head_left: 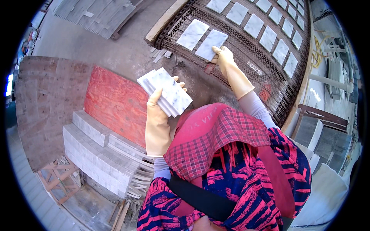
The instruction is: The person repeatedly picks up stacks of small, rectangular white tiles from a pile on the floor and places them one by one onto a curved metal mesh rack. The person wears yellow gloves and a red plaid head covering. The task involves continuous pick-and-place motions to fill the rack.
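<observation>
The left hand (157,122), in a pale rubber glove, has its grip clamped around a stack of white marble tiles (166,91), the thumb on the top face and the fingers under it; the right hand (223,57) pinches the near edge of a single tile (211,44) lying on the metal mesh conveyor (246,65) at about 1 o'clock. These tiles look stiff, heavy for their size and brittle at the corners, probably slippery, so I judge holding by the long edges is safest.
</observation>
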Demonstrator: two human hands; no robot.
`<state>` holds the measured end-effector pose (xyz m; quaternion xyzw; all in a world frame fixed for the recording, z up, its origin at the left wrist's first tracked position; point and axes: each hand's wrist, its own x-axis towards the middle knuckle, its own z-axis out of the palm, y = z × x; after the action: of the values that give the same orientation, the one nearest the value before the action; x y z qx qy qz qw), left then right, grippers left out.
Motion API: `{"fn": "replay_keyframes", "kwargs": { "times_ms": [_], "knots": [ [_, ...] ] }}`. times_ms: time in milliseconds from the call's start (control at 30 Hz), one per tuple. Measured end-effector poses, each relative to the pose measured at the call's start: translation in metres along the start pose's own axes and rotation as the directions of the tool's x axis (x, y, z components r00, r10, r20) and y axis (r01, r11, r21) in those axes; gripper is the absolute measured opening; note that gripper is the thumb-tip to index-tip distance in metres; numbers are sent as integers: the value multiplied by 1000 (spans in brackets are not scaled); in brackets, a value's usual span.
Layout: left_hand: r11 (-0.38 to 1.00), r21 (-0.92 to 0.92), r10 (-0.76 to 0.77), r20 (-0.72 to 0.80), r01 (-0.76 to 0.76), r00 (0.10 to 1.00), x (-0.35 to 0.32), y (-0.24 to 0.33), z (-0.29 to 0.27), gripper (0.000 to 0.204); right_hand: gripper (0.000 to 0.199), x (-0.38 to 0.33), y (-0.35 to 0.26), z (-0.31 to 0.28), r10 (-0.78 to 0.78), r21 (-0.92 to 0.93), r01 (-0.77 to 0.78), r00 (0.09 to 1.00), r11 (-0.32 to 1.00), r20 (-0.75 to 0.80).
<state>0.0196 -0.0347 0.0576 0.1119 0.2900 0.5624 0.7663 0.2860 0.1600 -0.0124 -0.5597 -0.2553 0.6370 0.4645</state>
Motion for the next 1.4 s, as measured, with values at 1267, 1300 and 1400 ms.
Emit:
{"fn": "replay_keyframes", "kwargs": {
  "times_ms": [1267,1300,1400],
  "knots": [
    [995,58,82,73,-86,994,47,27,10,98,23,-62,0,-72,11,-25,-8,989,1000,145],
    [993,69,93,65,-98,994,49,28,9,99,22,-54,2,-75,-18,-21,20,996,1000,87],
    [994,76,81,48,-85,996,47,21,12,95,24,-30,12,-75,-6,-15,6,1000,1000,-18]
  ]
}}
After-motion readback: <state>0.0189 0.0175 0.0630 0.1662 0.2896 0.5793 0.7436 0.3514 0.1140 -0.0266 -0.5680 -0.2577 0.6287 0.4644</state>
